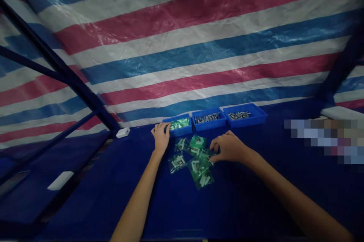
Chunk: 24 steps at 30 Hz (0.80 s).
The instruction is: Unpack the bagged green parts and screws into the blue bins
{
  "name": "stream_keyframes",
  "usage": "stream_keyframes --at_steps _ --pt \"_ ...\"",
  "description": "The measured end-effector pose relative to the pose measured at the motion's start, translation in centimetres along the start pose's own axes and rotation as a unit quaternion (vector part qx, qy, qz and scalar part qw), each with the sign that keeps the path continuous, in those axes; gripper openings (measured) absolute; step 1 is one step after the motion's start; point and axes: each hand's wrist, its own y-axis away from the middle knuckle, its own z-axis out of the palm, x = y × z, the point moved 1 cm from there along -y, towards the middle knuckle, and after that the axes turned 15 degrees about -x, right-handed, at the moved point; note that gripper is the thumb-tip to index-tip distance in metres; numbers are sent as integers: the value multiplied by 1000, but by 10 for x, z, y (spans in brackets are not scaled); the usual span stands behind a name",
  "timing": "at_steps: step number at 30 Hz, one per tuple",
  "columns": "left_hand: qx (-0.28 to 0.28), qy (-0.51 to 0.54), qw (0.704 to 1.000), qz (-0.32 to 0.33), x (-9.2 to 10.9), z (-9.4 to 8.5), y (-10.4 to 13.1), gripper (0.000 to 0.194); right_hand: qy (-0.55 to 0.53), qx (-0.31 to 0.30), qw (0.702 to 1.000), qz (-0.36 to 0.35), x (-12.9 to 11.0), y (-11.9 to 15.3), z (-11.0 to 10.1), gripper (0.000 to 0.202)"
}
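Red-white-blue striped plastic tarpaulin (199,54) behind a dark-blue tabletop (241,204)
Green-tinted plastic packets (196,167) lie lower centre; left hand (161,136) at blue plastic bin (182,132), right hand (229,148) beside packets; cannot tell whether either grips.

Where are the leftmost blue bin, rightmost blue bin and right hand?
Leftmost blue bin (182,132): head view, its front wall.
Rightmost blue bin (247,122): head view, its front wall.
Right hand (229,148): head view, on the back.

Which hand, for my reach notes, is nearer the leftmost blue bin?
Left: the left hand is at the left end of the leftmost blue bin; the right hand is farther, at the packets on the table.
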Motion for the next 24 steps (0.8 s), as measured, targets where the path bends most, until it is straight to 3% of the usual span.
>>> stream_keyframes --at_steps 3,6,10,14,17,21,24 --pt "-5 -66 998 -24 4 -5 2 27 33 0 999 38 -6 2 4 38" --pt "-6 -77 997 -24 21 -14 5 28 32 -11 996 79 -10 2 7 40" --pt "6 -21 997 71 66 -20 21 36 -36 -17 993 113 1 0 2 19" --pt "-103 92 976 166 103 -6 41 41 -167 7 985 46 18 -2 -10 14" --pt "-173 167 958 157 113 7 51 39 -261 65 963 -34 21 -4 -17 19" --pt "-109 281 946 117 112 10 52 23 -310 136 936 -99 12 -9 -15 28" --pt "-41 305 940 147 109 4 52 15 -264 194 935 -134 5 -11 -11 23"
